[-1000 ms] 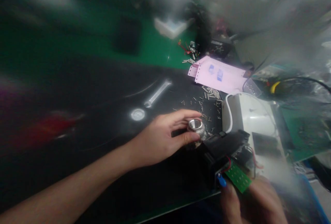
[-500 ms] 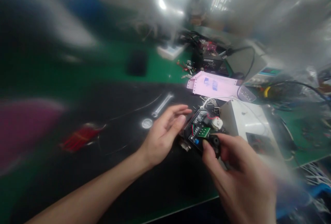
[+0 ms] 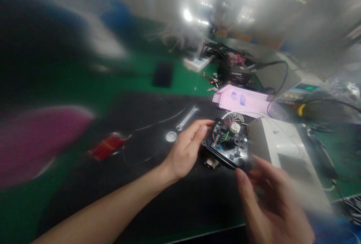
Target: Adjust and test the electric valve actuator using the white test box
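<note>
Both hands hold one item above the near right part of a black mat [image 3: 158, 199]. The item is a black housing [image 3: 228, 147], open side up, showing a small green circuit board [image 3: 223, 137], red wiring and a round dark part at its centre.

Left hand [image 3: 187, 150]: fingers curled against the left edge of the housing, thumb and forefinger pressed to its rim. The grip is closed on the housing. The forearm runs from the near left corner across the mat.

Right hand [image 3: 270, 202]: blurred, at the near right. Its forefinger tip meets the near right corner of the housing and supports it from that side. Whether the remaining fingers close around the underside cannot be told from this view.

A small metal fitting [image 3: 211, 162] lies on the mat just under the near edge of the housing.

Other items on the mat: a flat wrench [image 3: 187, 117] and a round metal disc [image 3: 171, 136], both left of the hands; a red bundle [image 3: 105, 147] further left. A pink sheet [image 3: 243, 100] lies beyond the housing, with small metal pins scattered near it. A white box-shaped unit [image 3: 278, 144] stands just to the right of the housing. The far bench surface is green and carries cables and a dark instrument; detail there is blurred.
</note>
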`<state>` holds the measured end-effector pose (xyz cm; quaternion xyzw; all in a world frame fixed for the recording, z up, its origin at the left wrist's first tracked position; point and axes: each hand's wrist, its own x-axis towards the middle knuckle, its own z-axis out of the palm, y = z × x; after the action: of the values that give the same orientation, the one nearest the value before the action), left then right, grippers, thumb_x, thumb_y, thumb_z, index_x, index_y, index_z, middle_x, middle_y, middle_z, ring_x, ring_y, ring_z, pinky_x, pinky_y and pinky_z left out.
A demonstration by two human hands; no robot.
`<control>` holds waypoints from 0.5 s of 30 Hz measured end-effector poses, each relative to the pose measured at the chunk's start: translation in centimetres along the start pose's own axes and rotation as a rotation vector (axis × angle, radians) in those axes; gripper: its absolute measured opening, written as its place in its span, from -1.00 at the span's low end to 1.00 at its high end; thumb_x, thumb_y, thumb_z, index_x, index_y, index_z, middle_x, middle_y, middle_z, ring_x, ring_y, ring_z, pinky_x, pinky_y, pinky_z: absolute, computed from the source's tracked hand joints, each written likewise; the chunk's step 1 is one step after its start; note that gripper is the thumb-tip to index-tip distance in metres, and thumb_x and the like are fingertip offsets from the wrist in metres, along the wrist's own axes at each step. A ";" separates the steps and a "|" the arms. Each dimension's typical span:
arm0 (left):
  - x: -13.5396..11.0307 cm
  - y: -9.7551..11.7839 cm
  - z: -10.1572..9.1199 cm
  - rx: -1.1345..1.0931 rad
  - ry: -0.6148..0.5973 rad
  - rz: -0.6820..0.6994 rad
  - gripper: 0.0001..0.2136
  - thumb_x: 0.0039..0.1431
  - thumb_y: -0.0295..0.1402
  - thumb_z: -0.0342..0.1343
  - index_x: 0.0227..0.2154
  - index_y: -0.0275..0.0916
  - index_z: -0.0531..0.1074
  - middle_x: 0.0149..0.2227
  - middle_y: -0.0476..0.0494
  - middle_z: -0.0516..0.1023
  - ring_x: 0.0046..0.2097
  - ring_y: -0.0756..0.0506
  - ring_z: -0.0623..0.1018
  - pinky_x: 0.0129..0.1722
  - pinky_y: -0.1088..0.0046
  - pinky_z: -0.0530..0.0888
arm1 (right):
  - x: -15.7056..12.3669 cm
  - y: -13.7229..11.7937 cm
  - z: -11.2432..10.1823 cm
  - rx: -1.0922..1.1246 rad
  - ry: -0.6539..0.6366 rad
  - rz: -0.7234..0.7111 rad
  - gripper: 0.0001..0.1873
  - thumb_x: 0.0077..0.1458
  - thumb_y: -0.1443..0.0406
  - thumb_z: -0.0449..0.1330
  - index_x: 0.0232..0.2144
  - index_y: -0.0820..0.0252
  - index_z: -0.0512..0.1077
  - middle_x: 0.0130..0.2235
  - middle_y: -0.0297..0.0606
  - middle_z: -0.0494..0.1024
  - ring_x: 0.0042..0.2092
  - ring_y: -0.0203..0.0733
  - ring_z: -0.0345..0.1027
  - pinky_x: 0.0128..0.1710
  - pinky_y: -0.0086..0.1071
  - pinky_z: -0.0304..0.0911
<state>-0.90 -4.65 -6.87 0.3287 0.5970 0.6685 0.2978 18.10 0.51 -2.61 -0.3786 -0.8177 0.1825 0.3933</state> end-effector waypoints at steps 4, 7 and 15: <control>0.0 0.2 0.0 -0.015 -0.007 -0.019 -0.61 0.49 -0.04 -0.04 0.12 -0.14 0.50 0.15 -0.08 0.57 0.23 -0.14 0.50 0.18 0.40 0.47 | -1.0 1.6 0.5 0.154 -0.038 0.130 -0.35 0.21 0.12 0.38 0.27 0.14 0.35 0.06 -0.09 0.51 -0.15 -0.28 0.53 -0.10 -0.45 0.48; -0.4 0.5 -0.1 -0.010 0.009 0.006 -0.60 0.51 -0.06 -0.10 0.12 -0.15 0.49 0.14 -0.12 0.57 0.20 -0.16 0.52 0.20 0.33 0.46 | -0.3 1.9 1.1 0.314 -0.099 0.200 -0.26 0.20 0.12 0.38 0.34 0.06 0.28 0.28 -0.07 0.38 0.11 -0.18 0.50 0.07 -0.42 0.48; -2.3 -0.9 0.6 0.550 0.111 0.665 0.12 -0.24 0.18 0.51 0.30 -0.24 0.13 0.17 -0.38 0.25 0.21 -0.33 0.38 0.21 0.07 0.46 | 3.2 1.1 1.7 0.505 -0.202 0.311 -0.40 0.28 0.00 0.28 0.24 0.17 0.44 0.20 -0.15 0.50 0.12 -0.23 0.51 -0.05 -0.56 0.50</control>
<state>0.96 -6.05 -7.95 0.5336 0.6299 0.5606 -0.0649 15.96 3.65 -2.71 -0.3696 -0.7138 0.4745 0.3588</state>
